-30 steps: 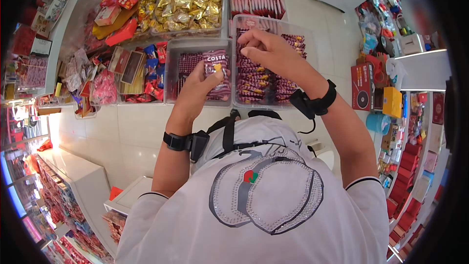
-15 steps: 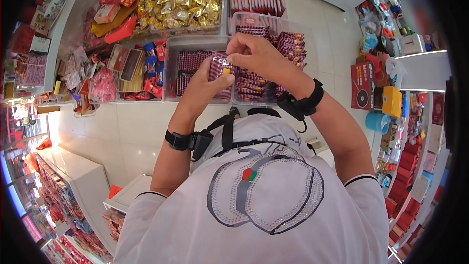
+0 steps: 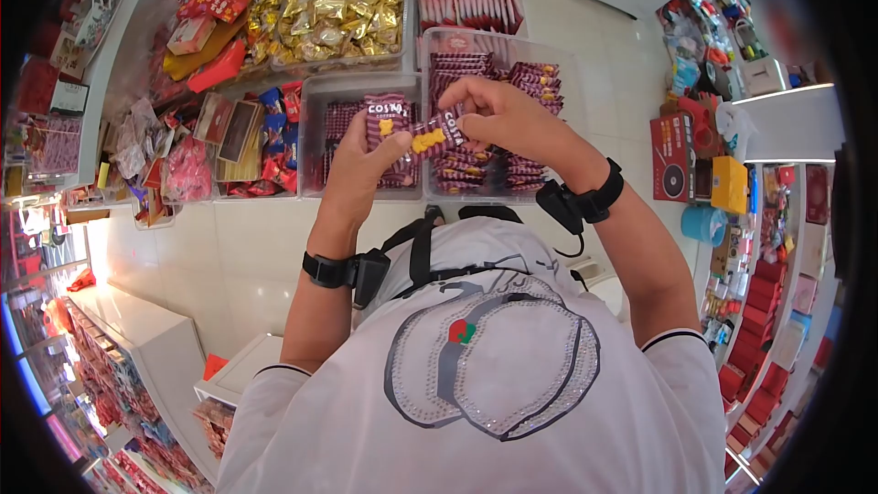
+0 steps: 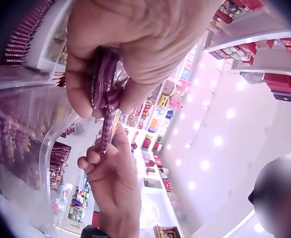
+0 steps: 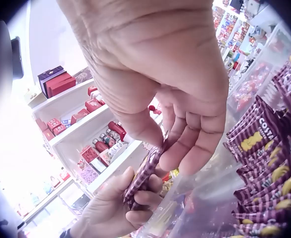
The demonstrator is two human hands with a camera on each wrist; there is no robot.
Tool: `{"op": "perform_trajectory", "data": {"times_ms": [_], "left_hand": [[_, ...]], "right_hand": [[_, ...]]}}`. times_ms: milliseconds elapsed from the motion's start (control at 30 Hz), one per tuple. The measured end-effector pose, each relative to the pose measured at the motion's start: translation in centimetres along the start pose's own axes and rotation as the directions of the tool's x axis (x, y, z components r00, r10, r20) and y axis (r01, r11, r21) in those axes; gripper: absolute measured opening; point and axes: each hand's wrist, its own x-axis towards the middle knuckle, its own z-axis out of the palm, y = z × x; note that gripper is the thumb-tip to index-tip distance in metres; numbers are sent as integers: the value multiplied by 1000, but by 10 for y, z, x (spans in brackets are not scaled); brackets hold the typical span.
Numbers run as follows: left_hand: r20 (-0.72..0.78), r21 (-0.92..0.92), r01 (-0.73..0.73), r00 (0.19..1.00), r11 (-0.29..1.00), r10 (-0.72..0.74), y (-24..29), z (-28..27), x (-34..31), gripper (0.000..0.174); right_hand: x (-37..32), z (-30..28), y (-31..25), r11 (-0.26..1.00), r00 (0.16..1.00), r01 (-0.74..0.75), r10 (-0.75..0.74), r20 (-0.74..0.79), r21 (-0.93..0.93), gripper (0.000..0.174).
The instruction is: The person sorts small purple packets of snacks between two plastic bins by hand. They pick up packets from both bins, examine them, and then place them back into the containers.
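My left hand [image 3: 377,148] grips a small bundle of maroon Costa snack packets [image 3: 385,117] over the left clear bin [image 3: 315,142]. Beside it my right hand [image 3: 466,119] pinches one single Costa packet [image 3: 433,138] by its end, so that the packet bridges the gap between the two hands. In the left wrist view the left hand [image 4: 111,54] wraps the bundle [image 4: 105,79], and the right hand [image 4: 108,166] holds the single packet [image 4: 106,134] below it. The right wrist view has the right hand's fingers [image 5: 185,144] on the packet [image 5: 144,173], close to the left hand [image 5: 111,210].
The right clear bin [image 3: 549,69] holds several stacked Costa packets [image 5: 264,163]. Gold-wrapped sweets [image 3: 338,9], red boxes and other snacks fill the bins behind and to the left. Shop shelves with goods [image 3: 732,174] stand to the right, over a white tiled floor.
My right hand left the right bin, came over to the left hand's bundle and now pinches one packet beside it. The left hand lifted the bundle slightly.
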Motion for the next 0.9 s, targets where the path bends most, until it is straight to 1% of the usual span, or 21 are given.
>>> {"op": "perform_trajectory", "data": {"times_ms": [100, 133, 233, 333, 400, 467, 533, 567, 667, 767, 900], "left_hand": [[26, 93, 20, 999, 995, -23, 3, 5, -4, 48], [31, 117, 23, 999, 993, -27, 4, 7, -5, 47], [35, 111, -20, 999, 994, 16, 5, 12, -4, 41], [-40, -45, 19, 999, 999, -20, -3, 2, 1, 32], [-75, -52, 9, 997, 999, -13, -10, -12, 4, 31], [-102, -59, -7, 995, 998, 1, -12, -20, 5, 29], [-111, -56, 11, 994, 998, -17, -12, -22, 3, 29], [-115, -54, 20, 993, 998, -26, -12, -22, 2, 29], [-96, -56, 29, 995, 998, -34, -13, -21, 0, 30], [-79, -69, 24, 996, 997, -29, -14, -19, -1, 30], [-86, -68, 40, 995, 997, -46, -18, -24, 0, 28]], "right_hand": [[-3, -4, 4, 996, 992, -80, 83, 96, -30, 23], [-5, -2, 0, 994, 993, -75, 81, 82, -75, 26], [-5, -9, -1, 985, 969, -115, 139, 205, -125, 26], [-4, -26, -5, 985, 991, -85, 99, 90, -151, 25], [1, -42, -2, 956, 997, -8, -13, -71, -293, 24], [11, -57, 11, 884, 967, 47, -157, -202, -466, 22], [18, -56, 22, 780, 933, 53, -262, -249, -624, 18], [22, -55, 26, 718, 912, 48, -316, -263, -694, 16], [39, -48, 38, 557, 909, 52, -371, -192, -829, 11], [48, -43, 54, 475, 860, 67, -473, -191, -877, 10], [57, -46, 73, 457, 869, 65, -463, -175, -887, 12]]}}
